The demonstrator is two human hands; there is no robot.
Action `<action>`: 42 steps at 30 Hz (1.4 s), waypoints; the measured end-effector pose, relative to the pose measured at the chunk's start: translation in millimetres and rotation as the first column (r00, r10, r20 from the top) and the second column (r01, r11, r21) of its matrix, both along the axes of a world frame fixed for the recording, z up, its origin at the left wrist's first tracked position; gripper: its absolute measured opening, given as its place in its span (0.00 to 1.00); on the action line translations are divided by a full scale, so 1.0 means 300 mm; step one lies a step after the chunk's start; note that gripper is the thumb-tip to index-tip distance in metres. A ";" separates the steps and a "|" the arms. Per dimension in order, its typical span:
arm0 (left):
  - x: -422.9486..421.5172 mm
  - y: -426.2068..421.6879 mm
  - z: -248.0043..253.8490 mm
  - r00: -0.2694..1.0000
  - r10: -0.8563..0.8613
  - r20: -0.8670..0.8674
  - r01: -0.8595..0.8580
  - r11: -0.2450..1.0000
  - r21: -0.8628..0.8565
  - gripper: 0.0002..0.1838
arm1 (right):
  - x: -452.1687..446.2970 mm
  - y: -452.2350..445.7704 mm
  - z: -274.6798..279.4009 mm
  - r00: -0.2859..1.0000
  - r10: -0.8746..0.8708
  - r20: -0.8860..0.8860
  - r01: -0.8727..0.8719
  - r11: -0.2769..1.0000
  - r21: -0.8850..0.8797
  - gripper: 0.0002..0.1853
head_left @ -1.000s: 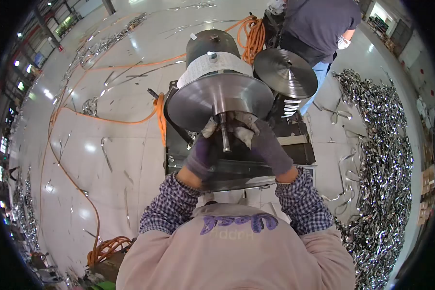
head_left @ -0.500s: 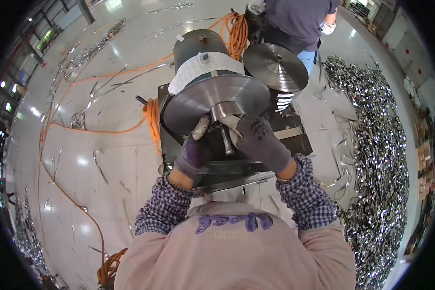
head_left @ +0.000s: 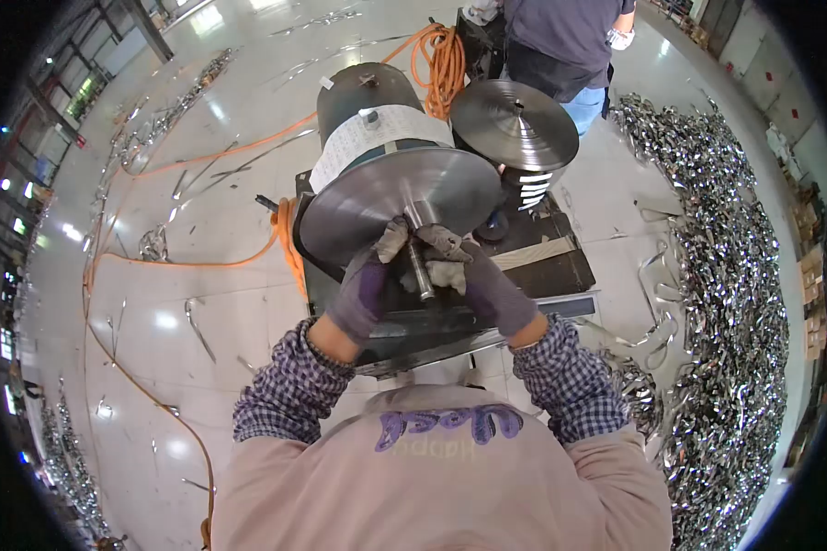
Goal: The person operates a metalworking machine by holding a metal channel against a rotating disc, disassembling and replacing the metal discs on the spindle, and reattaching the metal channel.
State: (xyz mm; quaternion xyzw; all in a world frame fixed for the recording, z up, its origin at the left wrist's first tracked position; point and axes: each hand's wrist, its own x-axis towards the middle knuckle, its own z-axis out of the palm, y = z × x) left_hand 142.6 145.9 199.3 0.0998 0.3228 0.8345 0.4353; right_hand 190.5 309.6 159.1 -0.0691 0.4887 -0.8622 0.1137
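A large metal disc (head_left: 349,211) faces me on the machine, with a metal shaft (head_left: 422,278) jutting from its centre toward me. My left hand (head_left: 369,280), in a grey and purple glove, is closed with its fingertips against the shaft's left side. My right hand (head_left: 483,280), gloved the same way, curls its fingers at the shaft's right side, close below the disc's centre. The gloves hide whatever lies between the fingers. Behind the disc sits a dark cylindrical body (head_left: 368,90) wrapped with a white written sheet (head_left: 363,142).
A second ridged disc (head_left: 515,124) stands at the back right. Below it lies a wooden strip (head_left: 533,262) on the dark machine table (head_left: 560,275). Orange cable (head_left: 438,69) is coiled behind. Metal scrap (head_left: 726,303) heaps up on the right. A person (head_left: 560,46) stands beyond.
My right hand has shifted left and turned, its fingers now curled in nearer the shaft. The wide collar at the disc's centre no longer shows; a narrower shaft does. My view has shifted slightly.
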 end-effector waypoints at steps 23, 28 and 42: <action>0.066 0.136 0.093 0.837 0.529 -0.142 -0.509 0.657 -0.556 0.15 | 0.011 0.633 -0.017 0.903 0.280 -0.325 0.253 0.265 0.931 0.12; 0.019 0.098 -0.017 0.882 0.419 -0.213 -0.460 0.674 -0.578 0.14 | -0.072 0.087 0.021 0.969 0.072 -0.238 -0.066 0.997 0.033 0.20; 0.056 0.033 0.367 -0.489 -0.531 -0.693 -0.867 0.382 0.319 0.28 | -0.098 0.017 -0.030 0.914 0.131 -0.384 0.069 0.883 0.464 0.21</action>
